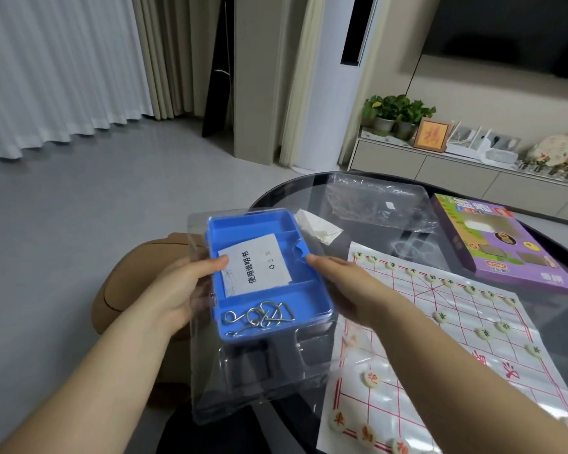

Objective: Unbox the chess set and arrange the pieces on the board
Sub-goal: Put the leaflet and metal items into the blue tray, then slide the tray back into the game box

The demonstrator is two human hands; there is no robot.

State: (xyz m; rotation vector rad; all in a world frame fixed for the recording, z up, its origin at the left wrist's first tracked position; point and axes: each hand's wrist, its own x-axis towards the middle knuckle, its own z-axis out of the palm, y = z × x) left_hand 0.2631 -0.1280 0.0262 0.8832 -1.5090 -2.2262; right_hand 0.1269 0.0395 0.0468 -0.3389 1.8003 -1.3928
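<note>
The left hand (177, 290) curls its fingers (210, 265) round the hinge side of a blue case (250, 221); the right hand (351, 290) pinches the clasp side. Inside lie one leaflet (254, 268) and one tangle of wire rings (259, 317), no chessmen. On the worktop (292, 191) the board (466, 309) carries nine pieces (432, 277) along its far row, four before them, at least four nearest; arranging looks mostly done, though the forearm (473, 365) hides some

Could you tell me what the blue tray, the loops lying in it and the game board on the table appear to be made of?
The blue tray looks like moulded plastic with a smooth, slightly shiny finish: even colour, rounded dividers. The loops seem to be bare metal wire, silvery and shiny. The game board is a thin glossy printed sheet; paper or plastic, I cannot tell.
</note>
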